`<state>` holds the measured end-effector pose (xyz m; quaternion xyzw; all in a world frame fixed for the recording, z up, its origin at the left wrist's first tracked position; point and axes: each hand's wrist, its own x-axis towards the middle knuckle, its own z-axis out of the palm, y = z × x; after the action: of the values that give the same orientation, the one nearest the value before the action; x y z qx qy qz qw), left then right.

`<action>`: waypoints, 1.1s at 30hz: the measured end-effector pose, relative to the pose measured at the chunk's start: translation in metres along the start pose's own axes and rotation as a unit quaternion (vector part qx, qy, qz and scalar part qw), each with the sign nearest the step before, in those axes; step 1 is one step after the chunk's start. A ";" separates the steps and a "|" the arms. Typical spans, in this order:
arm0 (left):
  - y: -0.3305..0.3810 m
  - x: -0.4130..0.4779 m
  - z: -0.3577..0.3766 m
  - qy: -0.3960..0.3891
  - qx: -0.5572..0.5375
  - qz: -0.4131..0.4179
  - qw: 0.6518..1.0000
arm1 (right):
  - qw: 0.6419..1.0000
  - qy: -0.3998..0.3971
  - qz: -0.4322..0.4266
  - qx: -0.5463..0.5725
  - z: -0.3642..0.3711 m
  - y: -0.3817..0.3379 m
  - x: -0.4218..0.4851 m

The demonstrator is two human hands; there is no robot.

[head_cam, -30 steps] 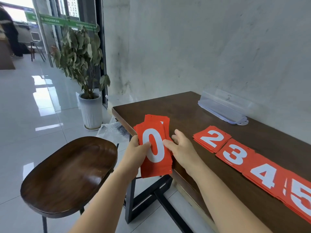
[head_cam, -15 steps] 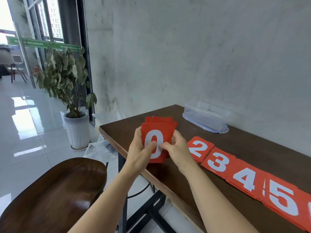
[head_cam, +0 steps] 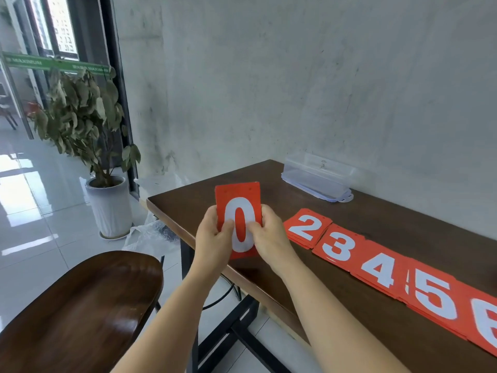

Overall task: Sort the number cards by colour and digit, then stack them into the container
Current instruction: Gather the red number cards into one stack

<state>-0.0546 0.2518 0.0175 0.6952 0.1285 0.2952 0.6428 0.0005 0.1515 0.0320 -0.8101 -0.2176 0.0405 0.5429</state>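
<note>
A squared-up stack of red cards (head_cam: pixel 238 200) with a white 0 on its face stands upright above the table's near left corner. My left hand (head_cam: pixel 213 234) grips its left edge and my right hand (head_cam: pixel 266 235) grips its right edge, thumbs on the face. To the right, red card piles lie in a row on the dark wooden table (head_cam: pixel 376 219): the 2 pile (head_cam: pixel 306 227), the 3 pile (head_cam: pixel 337 247), the 4 pile (head_cam: pixel 379 267), the 5 pile (head_cam: pixel 434 300) and the 6 pile (head_cam: pixel 486 327), cut by the frame. A clear plastic container (head_cam: pixel 317 179) sits at the back against the wall.
A dark wooden stool (head_cam: pixel 80 313) stands left of the table, close to my left forearm. A potted plant (head_cam: pixel 88 135) and a crumpled plastic bag (head_cam: pixel 153 235) are on the tiled floor beyond the table's left end. The grey wall runs along the table's far edge.
The fanned 0 cards have been squared into one neat stack and raised upright between both hands. The view has swung right, bringing the 6 pile into sight.
</note>
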 end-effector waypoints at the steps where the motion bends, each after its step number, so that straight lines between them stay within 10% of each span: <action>1: 0.002 0.000 -0.002 0.007 -0.029 -0.025 0.999 | 1.000 -0.009 -0.007 0.002 -0.005 -0.001 0.000; 5: 0.001 0.000 -0.016 0.020 -0.175 -0.178 0.968 | 0.994 0.027 0.004 -0.110 -0.042 0.015 0.002; 12: -0.020 -0.005 -0.028 0.026 -0.249 -0.303 0.920 | 0.865 -0.060 0.104 -0.487 -0.083 0.066 0.019; 28: -0.039 -0.046 -0.023 0.051 -0.249 -0.364 0.896 | 0.908 -0.207 -0.046 -0.362 -0.077 0.047 -0.083; 33: -0.041 -0.060 -0.015 0.056 -0.235 -0.380 0.893 | 0.962 -0.112 0.049 -0.244 -0.093 0.060 -0.079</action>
<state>-0.1025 0.2370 -0.0369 0.4041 0.3458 0.0885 0.8422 -0.0243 0.0211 0.0027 -0.9178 -0.2406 0.1029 0.2986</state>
